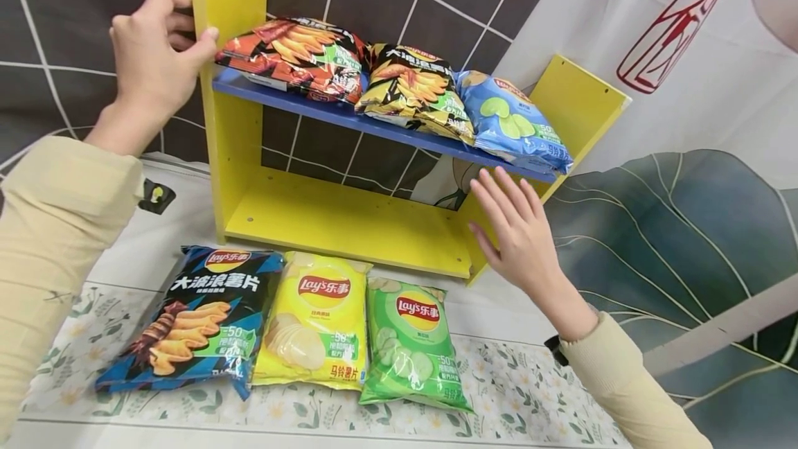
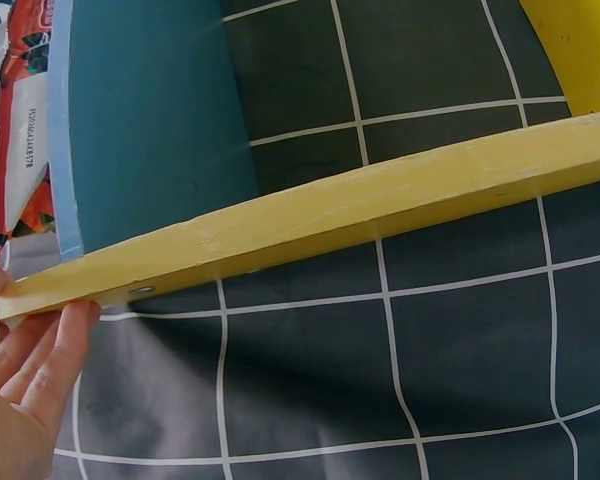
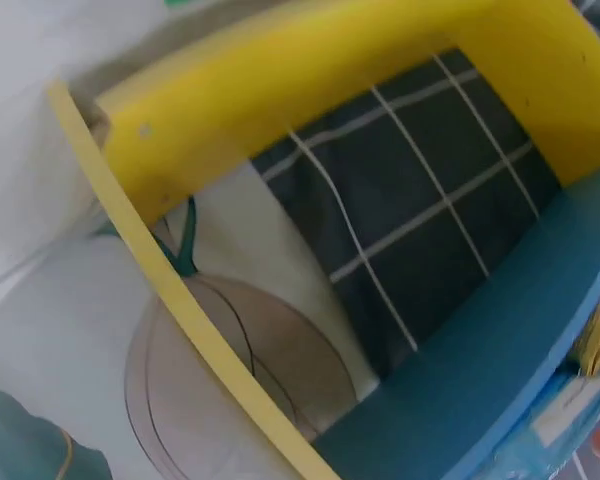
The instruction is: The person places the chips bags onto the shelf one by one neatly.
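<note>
Pinching the shelf (image 1: 349,220), upper centre, in the left hand (image 1: 154,54) at upper left; holding the right hand (image 1: 520,234), straight-fingered, just below the blue bag (image 1: 511,120), right of centre.

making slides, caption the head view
Left hand gripping boxy yellow shelf, three glossy chip bags on blue board, three more in front

Room to pass below blue shelf (image 1: 312,109), between yellow side panels (image 1: 233,151); three chip bags (image 1: 414,89) obstruct above.
</note>
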`<state>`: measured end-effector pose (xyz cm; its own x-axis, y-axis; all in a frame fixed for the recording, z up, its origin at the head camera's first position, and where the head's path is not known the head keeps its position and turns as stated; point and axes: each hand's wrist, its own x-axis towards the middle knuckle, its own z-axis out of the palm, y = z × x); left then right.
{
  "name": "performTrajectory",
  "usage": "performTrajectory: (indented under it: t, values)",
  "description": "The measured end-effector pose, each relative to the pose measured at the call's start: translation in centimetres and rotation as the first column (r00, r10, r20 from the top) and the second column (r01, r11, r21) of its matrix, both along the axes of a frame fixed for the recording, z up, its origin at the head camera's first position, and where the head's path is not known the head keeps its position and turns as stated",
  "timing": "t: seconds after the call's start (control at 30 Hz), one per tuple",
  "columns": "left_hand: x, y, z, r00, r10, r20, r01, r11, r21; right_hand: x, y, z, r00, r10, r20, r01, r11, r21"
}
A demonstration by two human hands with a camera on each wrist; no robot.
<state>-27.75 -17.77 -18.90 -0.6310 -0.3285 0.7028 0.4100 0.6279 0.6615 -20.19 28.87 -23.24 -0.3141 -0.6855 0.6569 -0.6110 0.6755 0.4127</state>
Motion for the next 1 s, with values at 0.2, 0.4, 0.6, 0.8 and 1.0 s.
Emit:
performTrajectory:
  t: [0.2,0.4,0.6,0.8,1.0]
  values:
    - [0.0,0.0,0.0,1.0,-0.007,-0.014,0.007,1.0,-0.002,2.1,-0.8,-3.6,0.996,0.004,0.084,-0.01,0.997,0.072]
    - [0.0,0.1,-0.1,1.0,-0.007,0.005,0.007,1.0,0.01,4.7,-2.1,-7.6,0.98,0.051,0.191,-0.084,0.982,0.17]
    - [0.0,0.1,-0.1,1.0,-0.01,-0.004,0.01,1.0,0.005,7.1,-2.6,-9.7,0.948,0.124,0.293,-0.185,0.963,0.193]
    - [0.1,-0.1,0.0,1.0,-0.014,-0.02,0.014,1.0,0.001,8.9,-2.3,-11.3,0.922,0.074,0.379,-0.17,0.959,0.227]
    - [0.1,0.0,0.0,1.0,-0.015,-0.017,0.015,1.0,-0.001,10.0,-1.3,-13.2,0.88,0.023,0.474,-0.132,0.971,0.198]
